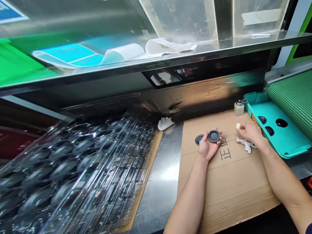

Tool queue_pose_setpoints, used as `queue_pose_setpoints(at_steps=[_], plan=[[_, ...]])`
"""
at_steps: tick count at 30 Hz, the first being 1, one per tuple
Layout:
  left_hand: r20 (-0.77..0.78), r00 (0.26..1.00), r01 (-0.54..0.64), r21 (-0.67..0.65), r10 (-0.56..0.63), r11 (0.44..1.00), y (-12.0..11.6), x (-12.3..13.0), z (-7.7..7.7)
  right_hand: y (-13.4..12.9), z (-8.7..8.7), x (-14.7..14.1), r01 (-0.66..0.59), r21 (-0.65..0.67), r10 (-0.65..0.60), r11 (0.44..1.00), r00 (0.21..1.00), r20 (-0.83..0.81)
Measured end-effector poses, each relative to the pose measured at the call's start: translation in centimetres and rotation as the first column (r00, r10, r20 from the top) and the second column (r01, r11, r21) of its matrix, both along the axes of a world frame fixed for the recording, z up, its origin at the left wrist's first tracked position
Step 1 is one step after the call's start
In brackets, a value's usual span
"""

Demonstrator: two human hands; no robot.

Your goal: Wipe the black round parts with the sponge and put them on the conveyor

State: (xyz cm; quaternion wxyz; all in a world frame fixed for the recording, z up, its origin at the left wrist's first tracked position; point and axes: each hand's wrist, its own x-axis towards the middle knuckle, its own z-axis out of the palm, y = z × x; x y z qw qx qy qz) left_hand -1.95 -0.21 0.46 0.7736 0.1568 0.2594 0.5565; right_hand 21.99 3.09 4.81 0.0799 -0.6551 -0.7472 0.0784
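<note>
My left hand (209,146) is palm up over the cardboard sheet (234,191), its fingers round a black oval part (214,136). Another black oval part (199,139) lies on the cardboard just left of that hand. My right hand (250,131) pinches a small white piece (238,126) between thumb and fingertips. Below it a crumpled white cloth (246,145) rests on the cardboard. A small bottle with a metal top (239,108) stands at the cardboard's back edge.
A teal tray (289,139) with several black round parts lies at the right, beside a green conveyor belt (294,94). Stacked clear plastic trays (80,169) of dark parts fill the left. A white glove or cloth (165,123) lies behind. A metal shelf (214,48) runs across above.
</note>
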Motion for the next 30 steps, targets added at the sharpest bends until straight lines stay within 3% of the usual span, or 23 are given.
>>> queue_pose_setpoints(at_steps=[2, 6, 10, 14, 18, 20, 24, 26, 28, 30], plan=[[-0.021, 1.0, -0.011, -0.005, 0.011, 1.0, 0.0, 0.3, -0.2, 0.3, -0.7, -0.3, 0.055, 0.088, -0.057, 0.995, 0.998, 0.024], [-0.052, 0.996, -0.07, -0.01, 0.069, 0.997, 0.1, 1.0, -0.6, 0.2, -1.9, -2.2, 0.012, 0.048, -0.01, 0.999, 0.999, -0.042], [-0.081, 0.989, -0.121, 0.004, 0.121, 0.993, 0.0, 1.2, -0.8, -1.1, -1.9, -4.1, 0.007, 0.074, -0.005, 0.997, 1.0, -0.028], [-0.06, 0.986, -0.153, 0.01, 0.153, 0.988, 0.0, 0.9, -0.9, -2.1, -1.5, -4.5, -0.131, 0.003, 0.131, 0.991, 0.991, -0.026], [-0.032, 0.976, -0.214, -0.014, 0.214, 0.977, 0.4, 1.7, -1.3, -2.2, -2.4, -5.5, -0.105, 0.194, 0.141, 0.975, 0.973, -0.182], [-0.005, 0.967, -0.253, -0.03, 0.253, 0.967, 0.7, 2.5, -1.6, -2.4, -3.2, -6.7, -0.117, 0.289, 0.205, 0.95, 0.933, -0.295], [0.067, 0.981, -0.178, -0.064, 0.182, 0.982, 1.0, 3.4, -1.8, -3.0, -4.2, -9.1, -0.329, 0.302, 0.416, 0.895, 0.86, -0.296], [0.075, 0.984, -0.156, -0.062, 0.16, 0.986, 1.1, 3.4, -1.9, -3.0, -4.3, -9.5, -0.301, 0.286, 0.376, 0.91, 0.889, -0.261], [0.055, 0.985, -0.161, -0.059, 0.165, 0.985, 1.2, 3.3, -2.0, -2.9, -4.1, -9.5, -0.195, 0.262, 0.257, 0.945, 0.938, -0.232], [0.043, 0.99, -0.133, -0.062, 0.136, 0.989, 1.2, 3.2, -2.1, -3.0, -3.9, -9.3, -0.187, 0.247, 0.239, 0.951, 0.951, -0.197]])
